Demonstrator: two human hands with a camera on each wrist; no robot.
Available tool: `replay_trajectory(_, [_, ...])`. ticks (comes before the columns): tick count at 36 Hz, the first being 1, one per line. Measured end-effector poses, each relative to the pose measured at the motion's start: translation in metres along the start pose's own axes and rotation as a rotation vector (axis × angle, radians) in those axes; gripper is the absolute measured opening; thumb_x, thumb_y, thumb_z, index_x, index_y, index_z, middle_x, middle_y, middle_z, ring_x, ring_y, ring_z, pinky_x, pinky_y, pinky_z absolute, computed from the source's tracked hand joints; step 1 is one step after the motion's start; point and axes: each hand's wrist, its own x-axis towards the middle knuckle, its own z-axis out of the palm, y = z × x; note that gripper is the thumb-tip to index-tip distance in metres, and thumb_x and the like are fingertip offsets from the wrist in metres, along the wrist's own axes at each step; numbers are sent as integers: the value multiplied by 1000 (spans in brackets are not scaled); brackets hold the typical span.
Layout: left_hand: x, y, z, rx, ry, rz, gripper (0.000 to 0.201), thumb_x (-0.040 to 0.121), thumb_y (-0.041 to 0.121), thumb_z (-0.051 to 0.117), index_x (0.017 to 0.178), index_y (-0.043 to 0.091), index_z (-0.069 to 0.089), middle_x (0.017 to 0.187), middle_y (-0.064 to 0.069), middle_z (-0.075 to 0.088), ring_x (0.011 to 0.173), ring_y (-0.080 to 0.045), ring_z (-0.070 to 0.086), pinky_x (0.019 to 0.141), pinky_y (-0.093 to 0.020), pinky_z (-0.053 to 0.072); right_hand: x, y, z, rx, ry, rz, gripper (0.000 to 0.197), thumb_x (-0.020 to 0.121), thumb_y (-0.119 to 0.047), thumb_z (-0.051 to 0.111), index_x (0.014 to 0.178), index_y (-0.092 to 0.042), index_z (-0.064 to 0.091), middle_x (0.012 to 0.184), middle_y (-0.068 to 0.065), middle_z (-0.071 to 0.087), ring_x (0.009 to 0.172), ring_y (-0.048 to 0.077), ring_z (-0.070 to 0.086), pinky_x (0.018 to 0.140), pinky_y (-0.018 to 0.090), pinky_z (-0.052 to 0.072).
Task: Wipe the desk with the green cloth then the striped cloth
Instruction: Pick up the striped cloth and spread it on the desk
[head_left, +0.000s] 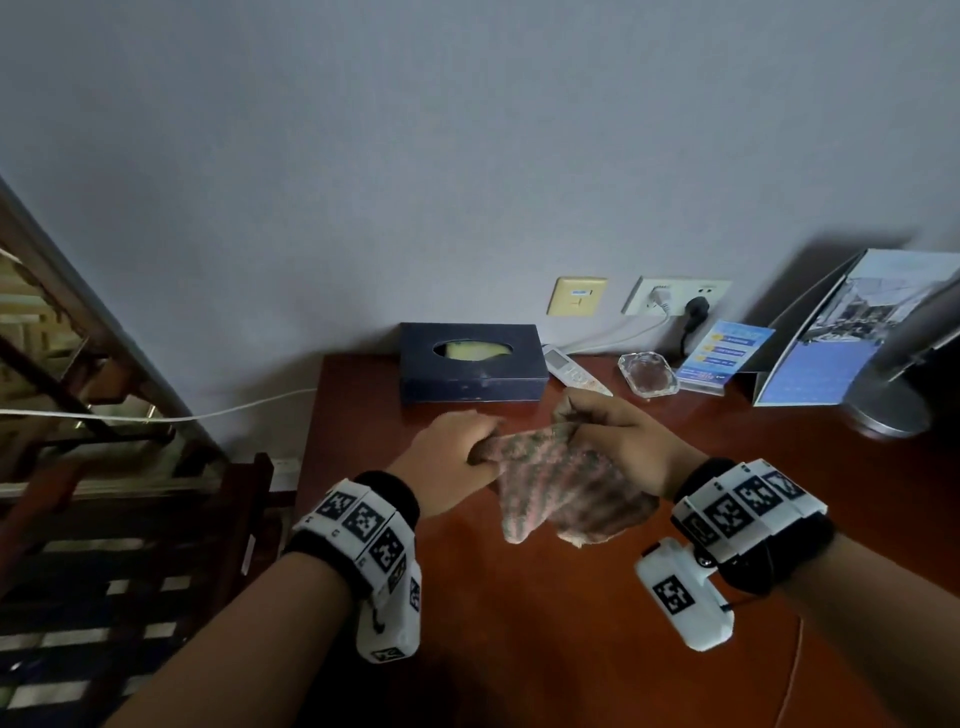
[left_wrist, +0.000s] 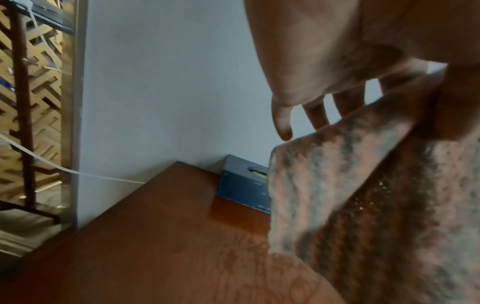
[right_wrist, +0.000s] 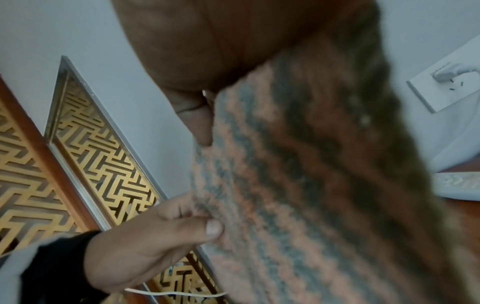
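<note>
A striped cloth (head_left: 556, 478), pink and grey-green, hangs in the air above the red-brown desk (head_left: 519, 623). My left hand (head_left: 452, 457) pinches its left upper corner between thumb and fingers. My right hand (head_left: 618, 441) grips the right upper corner, and the cloth's lower part droops under that wrist. In the left wrist view the striped cloth (left_wrist: 350, 195) fills the right side. The right wrist view shows the striped cloth (right_wrist: 298, 185) close up, with the left hand (right_wrist: 166, 230) pinching its edge. No green cloth is in view.
At the desk's back edge stand a dark blue tissue box (head_left: 470, 369), a remote control (head_left: 571, 371), a glass ashtray (head_left: 647, 374), a blue card stand (head_left: 719, 358), a folded calendar (head_left: 841, 332) and a lamp base (head_left: 888, 410). A chair (head_left: 130, 571) stands left.
</note>
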Motion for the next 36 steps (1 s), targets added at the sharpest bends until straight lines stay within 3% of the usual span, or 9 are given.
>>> replay_trajectory(3, [-13, -4, -7, -64, -52, -63, 15, 88, 31, 61, 97, 19, 56, 82, 11, 59, 68, 4, 53, 62, -12, 41, 2, 10, -7, -51, -11, 26, 8, 86, -6, 52, 78, -8, 51, 69, -4, 47, 64, 8, 41, 63, 20, 34])
replay_trajectory(7, [-23, -15, -13, -120, -96, -82, 9, 88, 23, 61, 90, 23, 53, 67, 11, 48, 54, 2, 44, 56, -15, 34, 2, 27, -11, -62, 1, 117, 25, 88, 11, 53, 79, -13, 55, 69, -5, 54, 64, 10, 46, 63, 23, 36])
replay_trajectory(10, [-28, -27, -16, -87, -104, -132, 13, 89, 22, 60, 101, 24, 54, 80, 9, 57, 67, 1, 50, 65, -17, 39, -1, 35, -15, -92, 21, 185, 18, 86, 9, 55, 84, -9, 56, 74, 4, 53, 69, 16, 47, 66, 27, 37])
replay_trajectory(16, [-23, -49, -24, 4, -234, -243, 40, 93, 30, 54, 132, 25, 44, 112, 3, 48, 108, -17, 48, 97, -33, 42, 4, 38, -14, -451, 67, 277, 12, 91, -11, 61, 87, -22, 61, 82, -6, 67, 75, 12, 63, 72, 26, 50])
replay_trajectory(20, [-7, -56, -34, 47, -211, -340, 47, 92, 45, 49, 134, 25, 42, 111, 3, 42, 115, -21, 39, 97, -37, 36, 32, 46, -16, -530, 178, 274, 13, 92, -12, 59, 93, -24, 64, 87, -5, 65, 74, 9, 59, 61, 12, 44])
replay_trajectory(24, [19, -63, -49, 132, 57, -360, 34, 96, 36, 42, 122, 18, 54, 115, -8, 46, 117, -27, 38, 97, -36, 31, 67, 50, -22, -578, 282, 236, 23, 90, -5, 56, 108, -14, 68, 95, 2, 66, 81, 13, 57, 76, 25, 48])
replay_trajectory(27, [36, -72, -65, 230, 247, -296, 21, 92, 20, 53, 108, 13, 64, 101, -11, 54, 103, -34, 49, 92, -38, 37, 88, 45, -27, -636, 357, 161, 27, 89, -1, 54, 110, -11, 68, 102, 4, 68, 91, 15, 58, 77, 17, 38])
replay_trajectory(31, [46, -72, -80, 257, 389, -178, 8, 84, 16, 64, 90, 18, 70, 89, 0, 57, 86, -19, 52, 83, -35, 44, 106, 44, -35, -678, 444, 58, 23, 88, -1, 56, 103, -8, 72, 99, 9, 72, 94, 22, 63, 70, 9, 32])
replay_trajectory(36, [46, -80, -65, 240, 421, -254, 11, 81, 13, 66, 87, 22, 67, 84, 7, 57, 85, -17, 54, 78, -34, 47, 108, 71, -34, -705, 445, 68, 16, 87, -11, 62, 97, -15, 73, 90, 3, 72, 87, 23, 63, 74, 27, 44])
